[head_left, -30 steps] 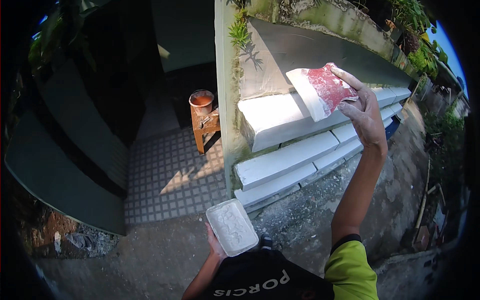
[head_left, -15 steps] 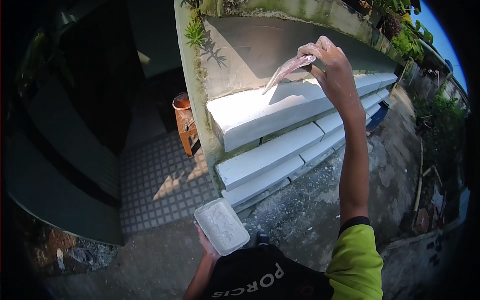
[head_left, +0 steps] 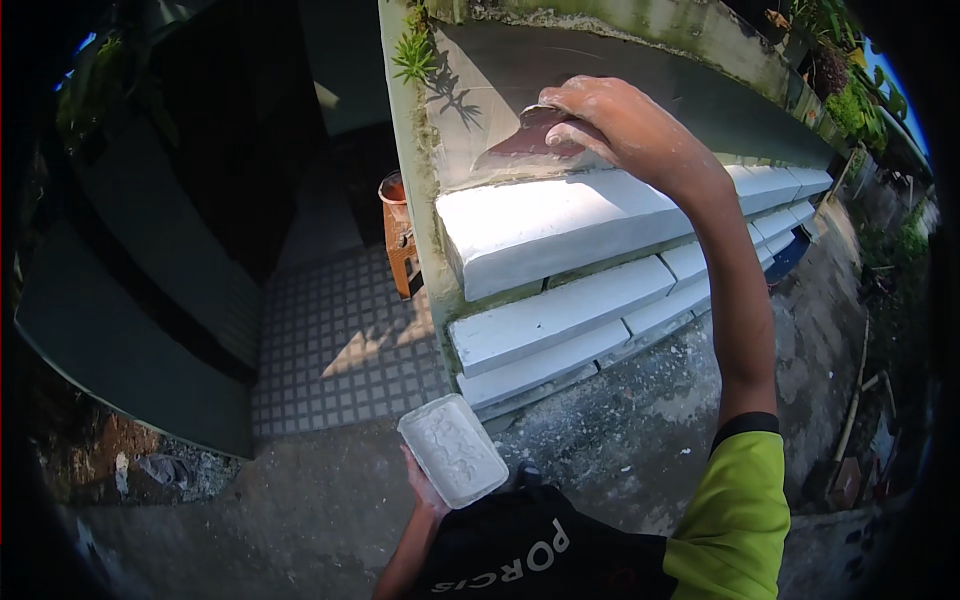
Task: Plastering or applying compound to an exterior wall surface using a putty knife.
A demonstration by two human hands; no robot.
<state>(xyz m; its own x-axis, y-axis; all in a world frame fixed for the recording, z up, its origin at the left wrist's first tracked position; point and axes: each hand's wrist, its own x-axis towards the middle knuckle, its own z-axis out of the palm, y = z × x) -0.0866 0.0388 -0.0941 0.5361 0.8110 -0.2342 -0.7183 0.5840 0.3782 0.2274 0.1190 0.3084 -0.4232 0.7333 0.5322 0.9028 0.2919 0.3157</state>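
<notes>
Plainly, right hand (head_left: 612, 118) closed on scraper (head_left: 522, 142); left hand (head_left: 426, 489) cupped under tray (head_left: 480, 493); pale lettering (head_left: 511, 571) on shirt (head_left: 610, 535)

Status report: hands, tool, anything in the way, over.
Right hand grips reddish scraper at grey wall, contact unclear. Left hand holds tray of white paste. White ledge juts out below, not blocking scraper.

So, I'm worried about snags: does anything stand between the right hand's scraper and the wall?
Nothing visible does: the right hand holds the reddish scraper at the grey wall, above the white ledge; contact is unclear.
</notes>
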